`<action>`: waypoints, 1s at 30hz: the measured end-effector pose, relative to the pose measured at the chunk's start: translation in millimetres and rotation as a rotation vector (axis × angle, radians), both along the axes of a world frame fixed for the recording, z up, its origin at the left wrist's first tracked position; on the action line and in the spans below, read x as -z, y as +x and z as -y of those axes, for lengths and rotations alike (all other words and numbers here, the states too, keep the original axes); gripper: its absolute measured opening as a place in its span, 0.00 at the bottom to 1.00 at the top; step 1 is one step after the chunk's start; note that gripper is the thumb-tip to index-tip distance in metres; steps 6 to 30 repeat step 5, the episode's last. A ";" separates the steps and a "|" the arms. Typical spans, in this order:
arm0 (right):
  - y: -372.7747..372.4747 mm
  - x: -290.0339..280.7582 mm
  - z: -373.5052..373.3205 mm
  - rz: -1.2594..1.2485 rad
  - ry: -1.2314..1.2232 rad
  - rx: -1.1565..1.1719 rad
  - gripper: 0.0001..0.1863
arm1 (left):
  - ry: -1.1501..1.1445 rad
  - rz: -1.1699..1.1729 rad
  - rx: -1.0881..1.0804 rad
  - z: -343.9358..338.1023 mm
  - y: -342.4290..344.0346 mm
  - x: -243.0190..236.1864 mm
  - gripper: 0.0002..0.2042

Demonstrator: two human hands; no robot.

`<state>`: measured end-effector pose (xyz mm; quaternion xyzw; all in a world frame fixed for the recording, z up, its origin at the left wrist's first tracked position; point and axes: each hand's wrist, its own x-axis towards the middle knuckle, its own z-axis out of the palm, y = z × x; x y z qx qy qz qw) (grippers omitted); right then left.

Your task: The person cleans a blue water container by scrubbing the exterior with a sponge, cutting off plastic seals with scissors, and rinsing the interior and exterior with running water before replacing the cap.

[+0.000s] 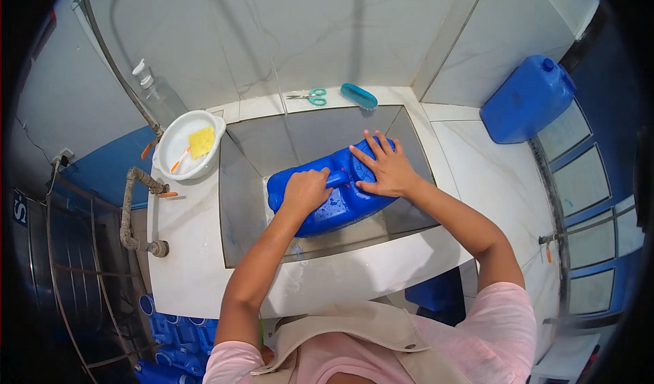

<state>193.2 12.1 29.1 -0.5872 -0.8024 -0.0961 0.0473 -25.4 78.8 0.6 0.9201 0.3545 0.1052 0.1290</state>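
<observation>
A wet blue plastic jerrycan (334, 210) lies tilted in the grey sink basin (248, 224). My left hand (306, 192) is wrapped round its handle. Spread flat, my right hand (387, 167) presses on the can's right end, fingers apart. A thin stream of water falls from above toward the basin, left of the can. On the sink's back ledge lie teal-handled scissors (315, 97) and a blue scrub brush (359, 96).
At the left stands a white basin (213, 145) with a yellow sponge (201, 142) inside. A clear pump bottle (160, 98) is behind it. Another blue jerrycan (528, 101) stands on the right counter. Several blue containers (180, 336) sit low at left. Pipes (129, 207) run along the left edge.
</observation>
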 end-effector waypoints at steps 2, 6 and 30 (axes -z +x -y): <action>-4.1 -0.1 3.6 0.005 -0.035 0.072 0.41 | 0.001 -0.027 -0.027 3.4 -0.1 2.6 0.14; -12.0 3.4 17.4 0.029 -0.055 0.167 0.39 | 0.014 -0.032 -0.023 10.7 4.9 8.8 0.15; -12.0 3.4 17.4 0.029 -0.055 0.167 0.39 | 0.014 -0.032 -0.023 10.7 4.9 8.8 0.15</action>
